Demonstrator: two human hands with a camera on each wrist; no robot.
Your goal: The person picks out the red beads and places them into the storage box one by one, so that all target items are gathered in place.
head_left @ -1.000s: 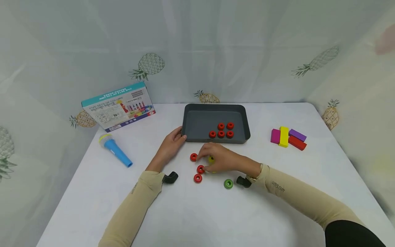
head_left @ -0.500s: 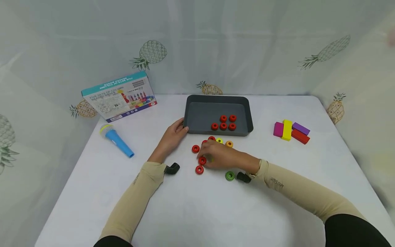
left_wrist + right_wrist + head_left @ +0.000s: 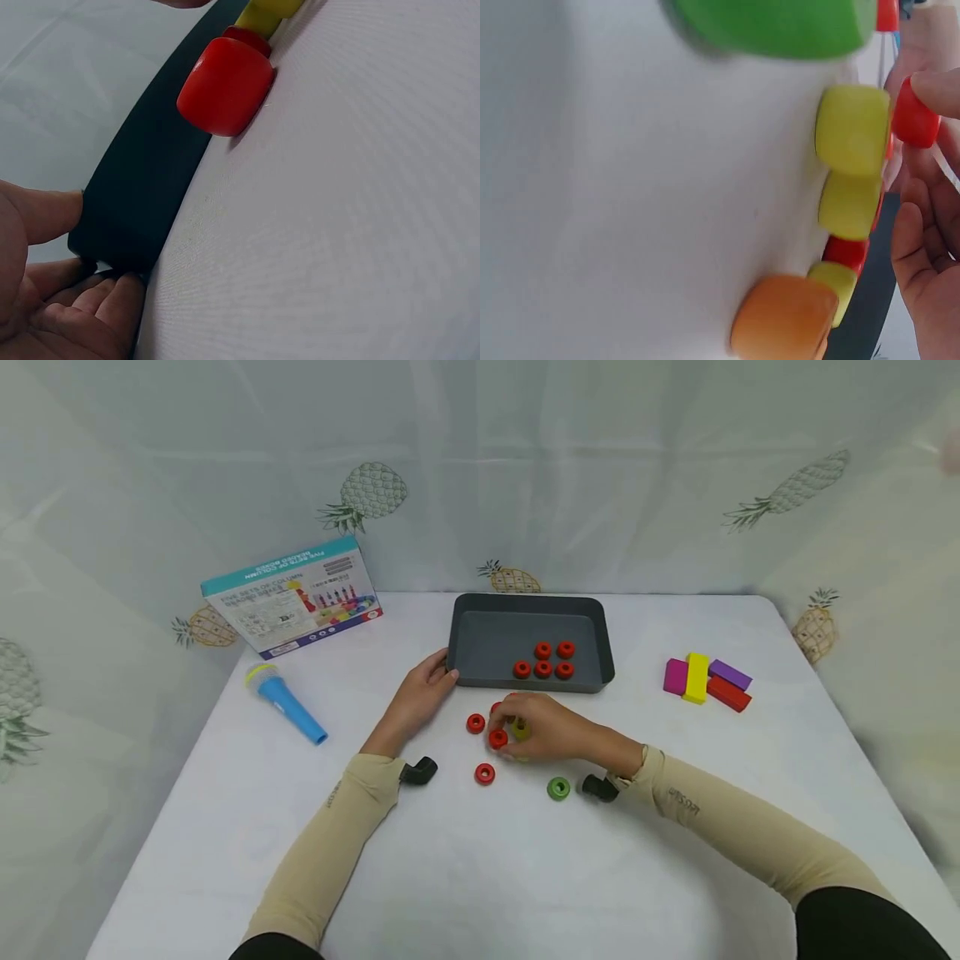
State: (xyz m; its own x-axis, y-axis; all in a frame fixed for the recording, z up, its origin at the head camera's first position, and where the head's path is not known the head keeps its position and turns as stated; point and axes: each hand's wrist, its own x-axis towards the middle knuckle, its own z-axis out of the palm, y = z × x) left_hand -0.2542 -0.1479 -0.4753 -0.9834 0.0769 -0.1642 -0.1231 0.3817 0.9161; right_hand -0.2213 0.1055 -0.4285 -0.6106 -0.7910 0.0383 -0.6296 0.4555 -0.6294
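White surface before a pineapple-print cloth. Near centre, a dark grey tray holds five red beads. The left hand grips its lower-left corner between thumb and fingers; below the tray, the right hand pinches another red bead.

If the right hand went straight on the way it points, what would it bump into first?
Probably the loose red bead just ahead of the right hand, though it's unclear whether the hand is high enough to pass over.
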